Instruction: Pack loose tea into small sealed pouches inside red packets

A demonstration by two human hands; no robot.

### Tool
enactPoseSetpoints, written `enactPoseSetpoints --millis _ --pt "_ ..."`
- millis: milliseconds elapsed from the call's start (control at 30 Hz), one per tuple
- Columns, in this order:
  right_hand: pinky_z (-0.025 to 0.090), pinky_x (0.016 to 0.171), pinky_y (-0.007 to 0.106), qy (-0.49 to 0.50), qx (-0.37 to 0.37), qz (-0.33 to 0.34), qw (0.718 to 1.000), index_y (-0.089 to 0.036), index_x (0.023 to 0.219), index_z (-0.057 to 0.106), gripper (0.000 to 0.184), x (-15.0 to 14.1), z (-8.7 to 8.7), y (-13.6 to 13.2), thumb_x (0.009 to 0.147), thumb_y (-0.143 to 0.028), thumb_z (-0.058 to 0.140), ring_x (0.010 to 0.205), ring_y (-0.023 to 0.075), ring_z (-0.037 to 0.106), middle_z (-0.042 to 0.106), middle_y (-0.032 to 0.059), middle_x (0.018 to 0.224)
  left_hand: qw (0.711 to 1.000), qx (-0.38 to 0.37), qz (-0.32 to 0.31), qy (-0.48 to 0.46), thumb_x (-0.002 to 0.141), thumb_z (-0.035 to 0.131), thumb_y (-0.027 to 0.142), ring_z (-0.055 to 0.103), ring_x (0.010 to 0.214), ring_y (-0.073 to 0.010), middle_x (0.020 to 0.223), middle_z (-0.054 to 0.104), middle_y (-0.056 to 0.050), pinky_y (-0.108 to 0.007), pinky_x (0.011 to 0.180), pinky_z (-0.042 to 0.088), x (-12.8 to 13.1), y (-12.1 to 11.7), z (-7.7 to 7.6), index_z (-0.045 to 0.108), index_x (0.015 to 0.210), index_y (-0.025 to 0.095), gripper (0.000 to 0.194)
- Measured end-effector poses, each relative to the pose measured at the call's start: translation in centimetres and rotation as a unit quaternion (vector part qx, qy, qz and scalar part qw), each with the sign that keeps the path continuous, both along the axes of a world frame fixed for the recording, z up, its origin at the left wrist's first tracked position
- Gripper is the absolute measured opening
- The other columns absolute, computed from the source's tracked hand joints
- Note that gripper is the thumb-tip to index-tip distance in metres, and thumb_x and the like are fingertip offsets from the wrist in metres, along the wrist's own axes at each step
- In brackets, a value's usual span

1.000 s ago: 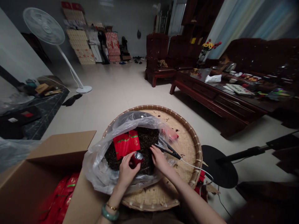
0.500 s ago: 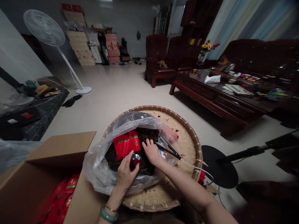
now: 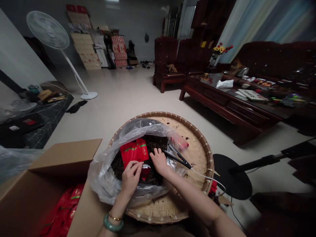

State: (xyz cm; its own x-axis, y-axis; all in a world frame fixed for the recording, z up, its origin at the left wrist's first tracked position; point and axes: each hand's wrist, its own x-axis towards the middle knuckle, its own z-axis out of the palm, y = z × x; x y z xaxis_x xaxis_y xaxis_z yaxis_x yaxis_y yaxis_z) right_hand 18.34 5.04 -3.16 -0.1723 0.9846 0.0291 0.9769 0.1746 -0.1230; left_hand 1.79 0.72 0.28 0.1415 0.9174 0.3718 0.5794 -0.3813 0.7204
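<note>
A clear plastic bag (image 3: 101,177) of dark, loose tea leaves (image 3: 158,141) lies spread on a round woven bamboo tray (image 3: 197,154). On the leaves rests a fanned row of red tea packets (image 3: 130,152) with green marks. My left hand (image 3: 130,177) has thumb and fingers pinched at the silver-lined mouth of a red foil tea pouch (image 3: 145,173). Just right of that pouch, my right hand (image 3: 159,162) reaches into the leaves, fingers slightly apart and their tips partly hidden. A black hand-held sealer with long jaws (image 3: 180,158) lies beside it, trailing a white cord.
At the lower left stands an open cardboard box (image 3: 64,154) holding red packets (image 3: 66,210). A black round stand base (image 3: 232,177) is right of the tray. Farther off are a white fan (image 3: 89,95) and a dark wooden table (image 3: 209,92).
My left hand's fingers have drawn together at the pouch, and its silver mouth now looks flatter. My right hand has barely shifted over the leaves.
</note>
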Motion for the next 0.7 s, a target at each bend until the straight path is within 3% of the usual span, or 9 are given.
enactPoseSetpoints --millis 200,300,333,400,500,567,700 --pt "0.042 0.071 0.03 0.06 -0.006 0.018 0.998 -0.019 0.091 0.056 0.019 0.8 0.1 -0.2 0.082 -0.006 0.046 0.095 0.0228 0.043 0.052 0.0104 0.099 0.998 -0.067 0.016 -0.016 0.081 0.05 0.027 0.062 0.065 -0.0135 0.084 0.067 -0.005 -0.021 0.053 0.048 0.0 0.7 0.4 0.066 0.091 0.018 0.021" --pt "0.041 0.074 0.028 0.1 -0.005 0.03 0.994 -0.02 0.092 0.054 0.025 1.5 0.3 -0.5 0.072 -0.004 0.052 0.095 0.0202 0.044 0.051 0.0067 0.101 0.996 -0.079 0.024 -0.016 0.078 0.05 0.024 0.06 0.059 -0.0127 0.077 0.067 -0.003 -0.021 0.051 0.046 -0.4 0.8 0.7 0.064 0.081 0.018 0.015" --pt "0.041 0.076 0.028 0.154 -0.009 0.024 0.988 -0.02 0.089 0.053 0.027 1.7 0.3 -0.6 0.068 -0.003 0.054 0.093 0.0192 0.044 0.051 0.005 0.099 0.997 -0.076 0.013 -0.011 0.078 0.05 0.024 0.061 0.061 -0.0134 0.077 0.067 -0.003 -0.022 0.053 0.047 -0.6 0.9 0.8 0.064 0.079 0.018 0.015" --pt "0.039 0.079 0.029 0.329 -0.026 -0.014 0.944 -0.02 0.079 0.052 0.025 2.1 0.1 -0.6 0.06 -0.004 0.056 0.087 0.0177 0.045 0.05 0.0017 0.091 0.998 -0.069 -0.014 0.001 0.078 0.048 0.023 0.064 0.069 -0.0157 0.08 0.069 -0.004 -0.024 0.062 0.05 -1.0 1.0 1.0 0.066 0.078 0.019 0.018" --pt "0.039 0.08 0.031 0.55 -0.057 -0.085 0.829 -0.019 0.068 0.049 0.022 2.5 -0.4 -0.6 0.052 -0.008 0.057 0.081 0.0171 0.047 0.05 -0.0012 0.079 0.997 -0.068 -0.032 0.017 0.076 0.048 0.021 0.066 0.076 -0.0177 0.082 0.071 -0.005 -0.028 0.071 0.051 -1.4 1.2 1.2 0.069 0.078 0.02 0.021" --pt "0.042 0.075 0.031 0.593 -0.079 -0.109 0.794 -0.02 0.071 0.049 0.019 2.5 -0.8 -0.7 0.054 -0.015 0.058 0.076 0.0167 0.049 0.051 -0.0017 0.076 0.996 -0.082 -0.023 0.025 0.075 0.048 0.021 0.065 0.067 -0.0161 0.077 0.071 -0.003 -0.026 0.064 0.051 -1.5 1.2 1.2 0.068 0.077 0.02 0.02" --pt "0.047 0.066 0.031 0.693 -0.145 -0.136 0.693 -0.02 0.078 0.049 0.015 2.2 -0.8 -1.3 0.066 -0.029 0.051 0.068 0.0157 0.054 0.056 -0.0002 0.073 0.994 -0.102 -0.016 0.039 0.073 0.046 0.018 0.064 0.059 -0.0139 0.072 0.071 0.0 -0.023 0.057 0.049 -1.3 1.2 1.1 0.065 0.072 0.019 0.019"
